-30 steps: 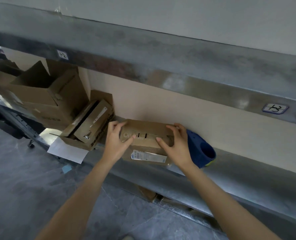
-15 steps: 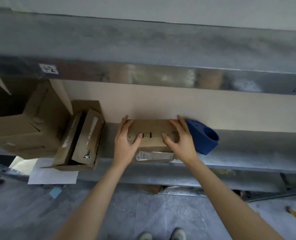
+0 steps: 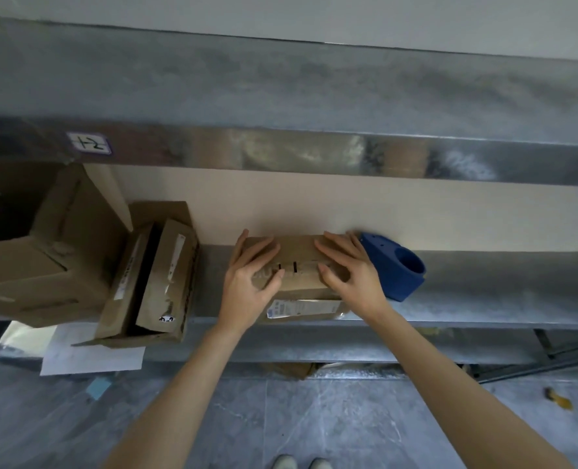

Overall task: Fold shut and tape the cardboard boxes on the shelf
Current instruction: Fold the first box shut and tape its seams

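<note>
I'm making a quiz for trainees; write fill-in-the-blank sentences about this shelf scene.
1. The left hand and right hand both rest on the small box, which is made of ____.
2. To the right of it stands a ____ plastic part.
3. The large box at far left has its flaps ____.
Missing: cardboard; blue; open.

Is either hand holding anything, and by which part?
Nothing is gripped; the left hand and right hand press flat on top of the small box.
</note>
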